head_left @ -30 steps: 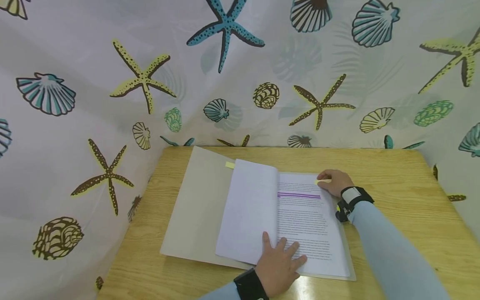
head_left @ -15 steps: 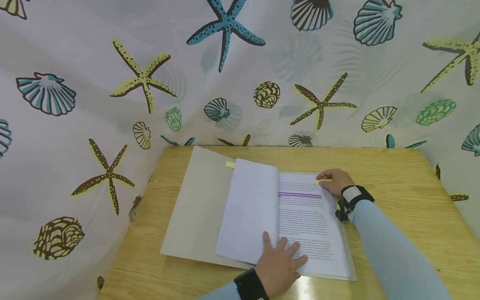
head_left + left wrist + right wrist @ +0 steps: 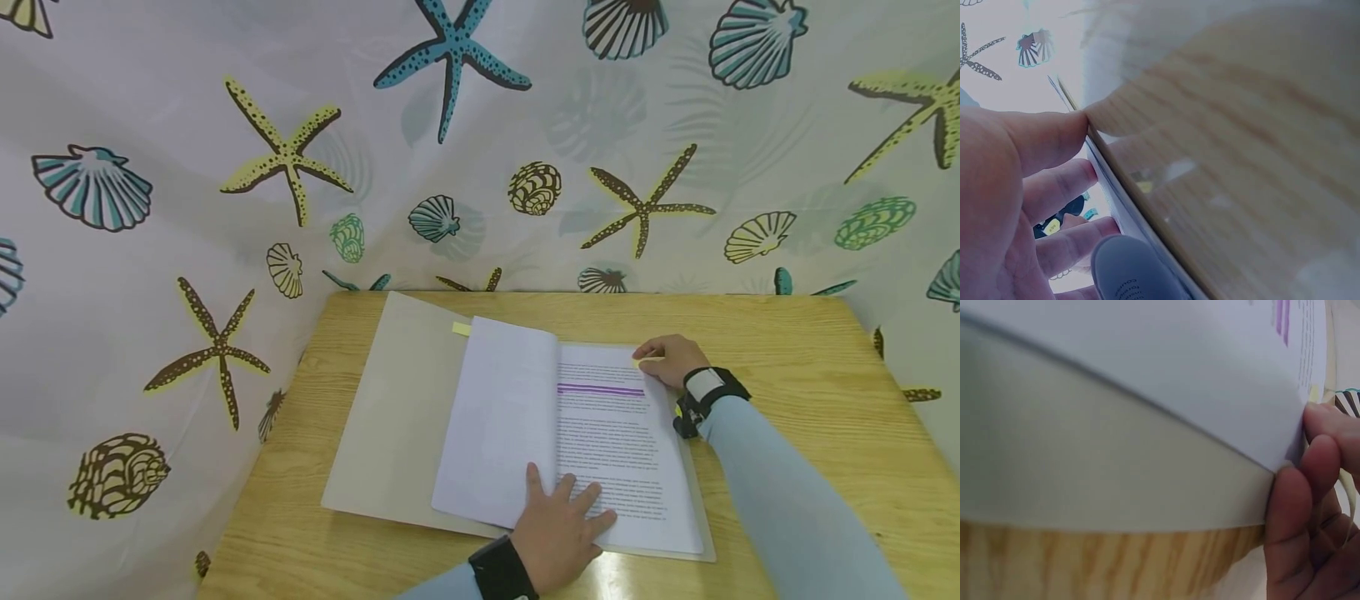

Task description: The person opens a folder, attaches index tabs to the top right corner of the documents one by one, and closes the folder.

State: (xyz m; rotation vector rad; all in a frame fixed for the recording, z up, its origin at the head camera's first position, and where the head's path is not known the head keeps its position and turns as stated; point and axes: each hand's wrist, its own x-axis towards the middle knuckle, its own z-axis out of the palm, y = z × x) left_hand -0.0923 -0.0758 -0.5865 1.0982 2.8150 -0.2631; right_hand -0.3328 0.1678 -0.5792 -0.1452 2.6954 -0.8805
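Note:
A stapled-looking stack of printed pages (image 3: 600, 450) lies open inside a cream folder (image 3: 397, 417). Purple highlighter lines (image 3: 600, 390) cross the upper part of the right page. My left hand (image 3: 558, 533) rests with spread fingers on the lower part of that page. At the page's top right corner, my right hand (image 3: 675, 362) pinches a yellow sticky tab (image 3: 649, 361) between thumb and fingers. From the right wrist view, the tab (image 3: 1314, 394) shows by the thumb, and other fingertips (image 3: 1291, 487) touch the page corner. Another yellow sticky tab (image 3: 461, 329) sticks out from the turned pages.
The folder lies on a light wooden table (image 3: 810, 400). A white curtain (image 3: 480, 183) printed with starfish and shells hangs behind the table and along its sides. Black bands (image 3: 501, 571) are worn on both wrists.
Almost nothing differs. The right fingers have shifted very slightly at the page corner around the yellow tab, while the left hand stays in place on the page.

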